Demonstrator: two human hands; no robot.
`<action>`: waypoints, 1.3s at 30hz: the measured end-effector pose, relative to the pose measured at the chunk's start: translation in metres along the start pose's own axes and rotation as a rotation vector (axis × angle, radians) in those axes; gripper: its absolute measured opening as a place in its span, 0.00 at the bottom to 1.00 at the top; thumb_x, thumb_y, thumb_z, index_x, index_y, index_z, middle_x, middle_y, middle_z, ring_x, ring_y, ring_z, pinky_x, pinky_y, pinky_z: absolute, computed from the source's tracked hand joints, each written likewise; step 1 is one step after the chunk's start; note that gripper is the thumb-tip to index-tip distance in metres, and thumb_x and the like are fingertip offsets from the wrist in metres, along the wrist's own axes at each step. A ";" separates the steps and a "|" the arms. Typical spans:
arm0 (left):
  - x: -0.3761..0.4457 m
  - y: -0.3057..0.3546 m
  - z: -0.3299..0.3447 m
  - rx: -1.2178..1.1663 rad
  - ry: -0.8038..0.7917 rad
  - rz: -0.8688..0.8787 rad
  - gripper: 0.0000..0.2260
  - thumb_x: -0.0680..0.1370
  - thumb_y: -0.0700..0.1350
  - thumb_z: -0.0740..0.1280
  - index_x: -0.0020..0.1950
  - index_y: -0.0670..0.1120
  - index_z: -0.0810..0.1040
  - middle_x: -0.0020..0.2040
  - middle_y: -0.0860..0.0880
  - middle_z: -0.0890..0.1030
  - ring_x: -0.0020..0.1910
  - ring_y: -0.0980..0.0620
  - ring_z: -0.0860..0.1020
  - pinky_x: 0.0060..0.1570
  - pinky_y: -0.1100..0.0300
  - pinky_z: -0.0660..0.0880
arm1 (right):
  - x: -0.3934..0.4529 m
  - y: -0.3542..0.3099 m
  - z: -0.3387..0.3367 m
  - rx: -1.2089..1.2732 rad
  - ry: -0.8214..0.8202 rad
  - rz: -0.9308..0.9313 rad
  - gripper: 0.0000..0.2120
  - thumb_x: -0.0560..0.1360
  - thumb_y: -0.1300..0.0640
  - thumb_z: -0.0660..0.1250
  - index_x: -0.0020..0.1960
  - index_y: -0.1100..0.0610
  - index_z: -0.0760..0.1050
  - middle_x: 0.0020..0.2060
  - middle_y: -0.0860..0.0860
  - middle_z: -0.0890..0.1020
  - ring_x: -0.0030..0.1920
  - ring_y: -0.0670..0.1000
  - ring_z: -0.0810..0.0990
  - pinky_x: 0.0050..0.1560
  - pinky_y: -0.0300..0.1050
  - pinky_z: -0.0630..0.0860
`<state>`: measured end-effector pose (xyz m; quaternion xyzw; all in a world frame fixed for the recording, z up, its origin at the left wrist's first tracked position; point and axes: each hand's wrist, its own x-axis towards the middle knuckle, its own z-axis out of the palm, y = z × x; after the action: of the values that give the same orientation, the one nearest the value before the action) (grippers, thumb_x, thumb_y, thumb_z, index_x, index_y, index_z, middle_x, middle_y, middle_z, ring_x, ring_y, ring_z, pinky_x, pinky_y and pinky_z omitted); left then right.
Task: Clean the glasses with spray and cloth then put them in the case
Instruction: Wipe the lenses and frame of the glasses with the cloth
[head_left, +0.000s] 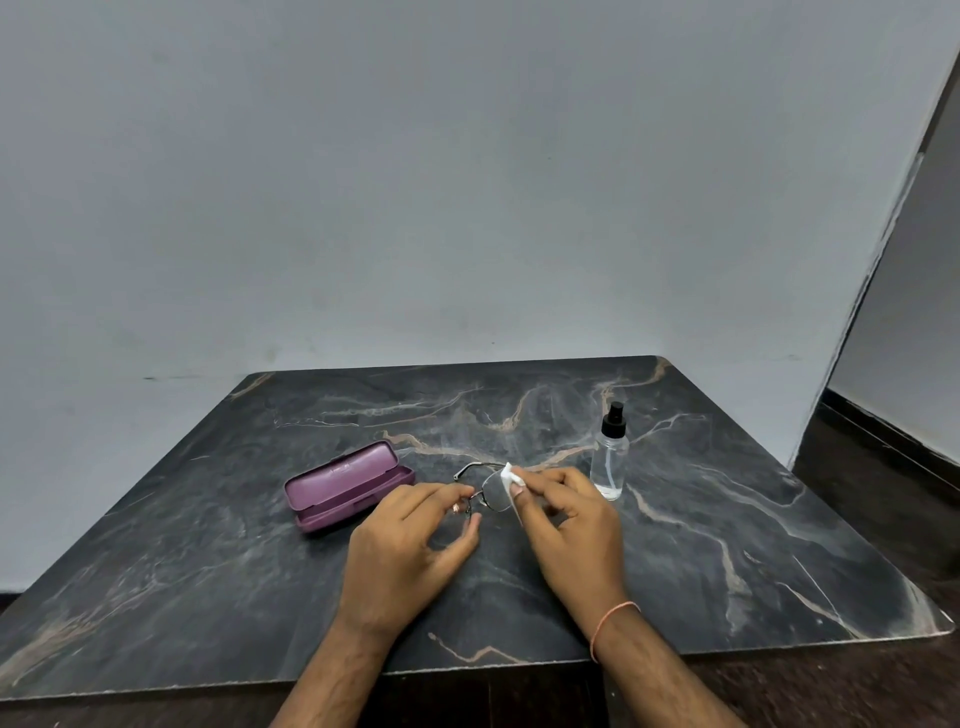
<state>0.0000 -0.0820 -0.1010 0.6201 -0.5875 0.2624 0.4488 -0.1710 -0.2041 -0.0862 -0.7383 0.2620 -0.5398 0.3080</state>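
**Lens under the cloth, case open at ten o'clock**

Your left hand (410, 540) sits just below the centre of the table (727, 545). Its index finger and thumb curl in and pinch the frame of the glasses (485, 491) near the bridge; the remaining fingers hang loosely curled beneath. The lens nearest that hand is mostly hidden by your fingers.

Your right hand (566, 519) is at three o'clock from the left, close beside it. Thumb and fingers pinch a small white cloth (511, 483) folded over the edge of the other lens. The cloth touches the lens on the side toward the right hand, and a strip of it hangs down below the rim. An orange thread band (613, 618) circles that wrist.

The glasses are held between both hands, just above the tabletop; you cannot tell whether any part rests on the surface. One temple arm (475, 466) is unfolded and reaches toward eleven o'clock, away from you.

The case (348, 488), purple and hard-shelled, lies at ten o'clock from the left hand, near but not touching it. The lid stands open and leans toward the wall, with the tray on the near side.

The spray bottle (610, 457), clear with a black pump top, stands upright at one o'clock from the right hand, just beyond the knuckles and apart from them.

The table is dark marble with tan veins; a plain grey wall (415, 182) stands behind it at twelve o'clock.
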 end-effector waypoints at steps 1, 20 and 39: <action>0.000 0.000 0.000 -0.013 -0.001 -0.007 0.12 0.80 0.51 0.79 0.63 0.53 0.87 0.56 0.60 0.86 0.51 0.63 0.83 0.53 0.63 0.82 | -0.001 -0.001 0.000 -0.021 -0.012 -0.030 0.10 0.79 0.49 0.77 0.59 0.40 0.88 0.44 0.41 0.83 0.44 0.49 0.83 0.44 0.45 0.81; 0.005 0.005 -0.008 -0.107 -0.005 -0.075 0.12 0.80 0.49 0.78 0.63 0.53 0.87 0.51 0.63 0.83 0.45 0.62 0.83 0.45 0.63 0.83 | -0.006 -0.004 0.000 -0.158 0.000 -0.013 0.07 0.74 0.42 0.73 0.47 0.44 0.87 0.37 0.38 0.85 0.37 0.44 0.82 0.40 0.46 0.81; 0.006 0.006 -0.008 -0.157 -0.006 -0.088 0.12 0.80 0.49 0.77 0.62 0.51 0.87 0.50 0.63 0.82 0.46 0.62 0.83 0.47 0.68 0.81 | -0.011 -0.005 0.002 -0.094 -0.163 0.010 0.05 0.73 0.44 0.76 0.44 0.44 0.85 0.34 0.41 0.84 0.35 0.46 0.84 0.35 0.44 0.80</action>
<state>-0.0029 -0.0774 -0.0903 0.6090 -0.5798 0.1938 0.5053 -0.1714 -0.1922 -0.0897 -0.7922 0.2648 -0.4633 0.2961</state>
